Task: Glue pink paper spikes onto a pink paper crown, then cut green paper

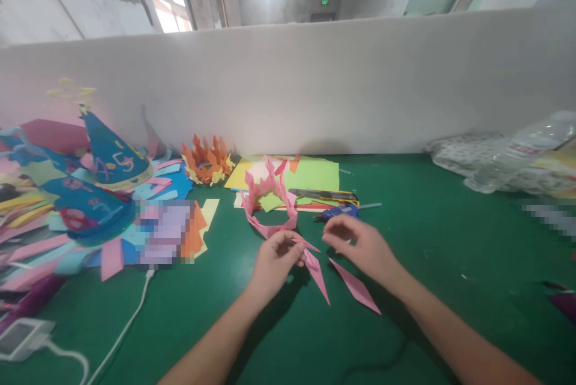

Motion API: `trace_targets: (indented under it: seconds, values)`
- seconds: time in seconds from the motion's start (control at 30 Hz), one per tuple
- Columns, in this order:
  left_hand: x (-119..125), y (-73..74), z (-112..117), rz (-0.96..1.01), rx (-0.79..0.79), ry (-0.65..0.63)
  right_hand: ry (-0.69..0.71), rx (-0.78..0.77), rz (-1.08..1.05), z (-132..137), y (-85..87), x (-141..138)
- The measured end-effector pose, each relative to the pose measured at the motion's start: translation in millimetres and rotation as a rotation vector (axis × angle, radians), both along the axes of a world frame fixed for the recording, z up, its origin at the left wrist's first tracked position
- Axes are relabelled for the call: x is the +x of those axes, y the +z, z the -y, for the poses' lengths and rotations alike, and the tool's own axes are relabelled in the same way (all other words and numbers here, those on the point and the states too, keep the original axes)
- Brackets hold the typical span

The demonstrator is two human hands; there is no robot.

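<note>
My left hand (279,259) pinches a pink folded paper piece (317,274) whose long point slants down to the right. Just beyond those fingers stands a pink paper crown (265,230), a ring of pointed folded pieces. Whether the held piece is joined to the crown is hidden by my fingers. My right hand (360,247) hovers to the right, its fingers curled but apart, with nothing visible between them. Below it lies a loose pink paper diamond (357,287) on the green table (288,343).
Behind the crown are coloured paper sheets (315,175), a cutter knife (324,195) and a blue glue gun (338,212). An orange paper crown (207,160) and blue cone hats (112,151) stand left. A white cable (130,319) crosses the left; a plastic bottle (517,154) lies right.
</note>
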State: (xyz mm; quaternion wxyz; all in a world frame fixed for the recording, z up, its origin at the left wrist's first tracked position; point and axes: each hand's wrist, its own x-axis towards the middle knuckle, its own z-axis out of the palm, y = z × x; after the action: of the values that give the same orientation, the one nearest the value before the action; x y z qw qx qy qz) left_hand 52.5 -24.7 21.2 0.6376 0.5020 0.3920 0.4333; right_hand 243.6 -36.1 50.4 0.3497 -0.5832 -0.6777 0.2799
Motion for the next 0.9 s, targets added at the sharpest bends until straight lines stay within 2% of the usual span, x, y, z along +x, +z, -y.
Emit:
trace_targets:
  seconds: [0.07, 0.13, 0.2, 0.3, 0.43, 0.5, 0.63, 0.7, 0.8, 0.9]
  values:
    - [-1.8, 1.4, -1.1, -0.008, 0.015, 0.030, -0.193, 0.029, 0.220, -9.7, -2.0, 26.0]
    - [-2.8, 2.6, -2.5, -0.017, 0.030, 0.059, -0.286, -0.008, 0.389, -17.9, -8.8, 51.0]
    - [-3.8, 3.4, -3.8, -0.027, 0.048, 0.085, -0.286, -0.102, 0.477, -22.9, -18.1, 68.2]
    - [-7.8, 4.3, -5.0, -0.080, 0.115, 0.118, -0.207, -0.189, 0.491, -25.5, -29.1, 76.3]
    - [-16.3, 7.3, -6.0, -0.244, 0.354, 0.141, -0.180, -0.245, 0.439, -27.8, -30.0, 74.5]
    - [-19.1, 9.4, -7.0, -0.285, 0.395, 0.168, -0.199, -0.278, 0.386, -28.9, -25.8, 75.2]
    - [-20.2, 13.3, -9.3, -0.268, 0.281, 0.213, -0.163, -0.323, 0.145, -25.3, -12.9, 74.5]
    - [-19.9, 14.7, -10.0, -0.229, 0.219, 0.232, -0.105, -0.341, -0.051, -19.8, -6.5, 69.1]
    - [-20.2, 15.3, -10.8, -0.195, 0.191, 0.246, 0.070, -0.427, -0.330, -10.6, 0.9, 56.2]
    - [-22.0, 14.2, -11.8, -0.226, 0.248, 0.259, 0.127, -0.498, -0.398, -4.5, 6.0, 45.2]
